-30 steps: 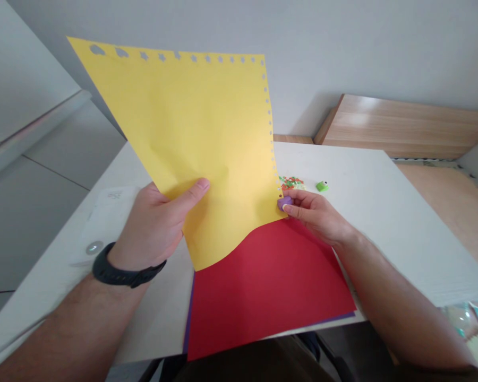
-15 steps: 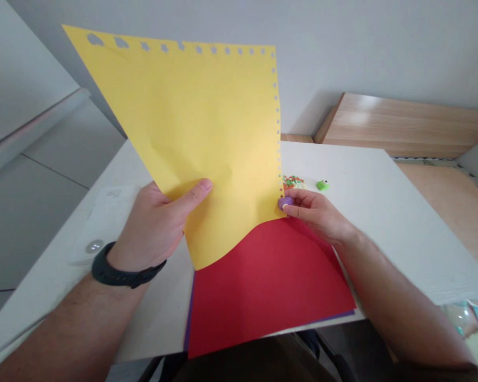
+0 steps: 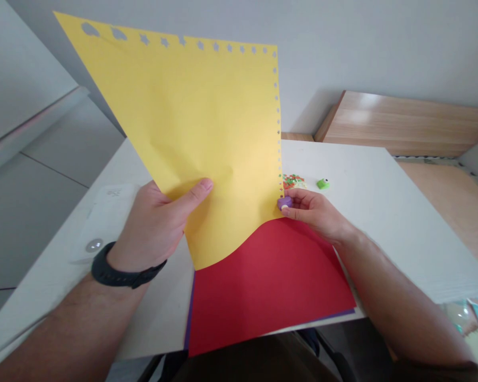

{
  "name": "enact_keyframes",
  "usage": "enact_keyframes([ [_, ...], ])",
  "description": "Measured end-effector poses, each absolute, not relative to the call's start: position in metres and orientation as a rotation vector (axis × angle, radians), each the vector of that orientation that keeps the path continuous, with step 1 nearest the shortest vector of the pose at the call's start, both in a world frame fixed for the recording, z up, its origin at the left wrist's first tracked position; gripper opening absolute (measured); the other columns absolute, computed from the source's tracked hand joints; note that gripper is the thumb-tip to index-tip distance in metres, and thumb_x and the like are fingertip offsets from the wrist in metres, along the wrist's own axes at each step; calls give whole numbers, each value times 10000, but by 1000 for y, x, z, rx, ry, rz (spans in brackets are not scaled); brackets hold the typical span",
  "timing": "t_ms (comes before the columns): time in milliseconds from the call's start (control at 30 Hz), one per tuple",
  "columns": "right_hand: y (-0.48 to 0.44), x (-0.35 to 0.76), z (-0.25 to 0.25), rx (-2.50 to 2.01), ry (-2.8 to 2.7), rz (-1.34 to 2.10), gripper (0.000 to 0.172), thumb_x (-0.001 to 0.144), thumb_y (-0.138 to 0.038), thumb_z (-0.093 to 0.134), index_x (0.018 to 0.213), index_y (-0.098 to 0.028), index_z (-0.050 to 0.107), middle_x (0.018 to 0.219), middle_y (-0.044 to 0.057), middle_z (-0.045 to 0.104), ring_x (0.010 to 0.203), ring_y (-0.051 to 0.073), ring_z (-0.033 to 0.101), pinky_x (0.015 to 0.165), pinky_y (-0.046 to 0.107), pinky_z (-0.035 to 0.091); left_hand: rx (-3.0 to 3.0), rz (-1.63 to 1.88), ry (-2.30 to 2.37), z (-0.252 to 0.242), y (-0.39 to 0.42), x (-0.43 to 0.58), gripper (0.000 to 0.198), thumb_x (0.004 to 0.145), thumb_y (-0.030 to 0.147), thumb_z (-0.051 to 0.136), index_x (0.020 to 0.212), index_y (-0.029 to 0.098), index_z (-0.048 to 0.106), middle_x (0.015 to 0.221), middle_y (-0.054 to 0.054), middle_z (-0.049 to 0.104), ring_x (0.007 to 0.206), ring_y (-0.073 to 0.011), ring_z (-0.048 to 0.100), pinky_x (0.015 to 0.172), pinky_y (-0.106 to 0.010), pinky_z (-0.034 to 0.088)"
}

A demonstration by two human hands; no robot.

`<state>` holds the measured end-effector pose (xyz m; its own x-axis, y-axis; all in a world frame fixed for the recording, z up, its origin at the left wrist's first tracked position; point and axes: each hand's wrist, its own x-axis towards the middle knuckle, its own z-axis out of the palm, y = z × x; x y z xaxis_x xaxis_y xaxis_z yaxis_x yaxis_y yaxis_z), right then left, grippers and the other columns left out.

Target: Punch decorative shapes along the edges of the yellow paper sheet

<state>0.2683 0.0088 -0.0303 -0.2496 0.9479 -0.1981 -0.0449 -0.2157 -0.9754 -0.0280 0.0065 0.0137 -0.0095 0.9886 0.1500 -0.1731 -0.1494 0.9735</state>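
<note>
My left hand [image 3: 167,217] grips a yellow sheet of paper [image 3: 207,127] near its lower left edge, thumb lying on the front and fingers hidden behind. Heart and star cut-outs run along the sheet's top edge, with small punched holes down its right edge. At the lower right corner my right hand [image 3: 313,212] pinches a purple craft punch [image 3: 284,202], which sits over the paper's edge. Below the raised sheet lies red paper [image 3: 263,292], with a purple sheet [image 3: 190,318] showing under it.
Red, green and pale paper bits [image 3: 293,181] are heaped on the white table [image 3: 354,175] behind my right hand. A green punch with frog-like eyes [image 3: 323,183] stands beside them. At the left lies a clear plastic case [image 3: 107,212]. A wooden headboard [image 3: 406,122] rises behind.
The top left of the yellow sheet has tilted slightly up and outward. Both hands keep nearly the same place and hold, with the purple punch still at the paper's edge.
</note>
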Motion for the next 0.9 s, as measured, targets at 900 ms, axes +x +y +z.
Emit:
enact_keyframes([
  [900,7,264,-25,-1208,-1235,1537,310,786,-309,912,1040,-204,770,1006,38,760,924,179,684,935,355,524,1273,1410,1070,15,5,-26,455,856,321,855,1304,324,770,1426,-11,717,1314,-315,677,1158,-467,561],
])
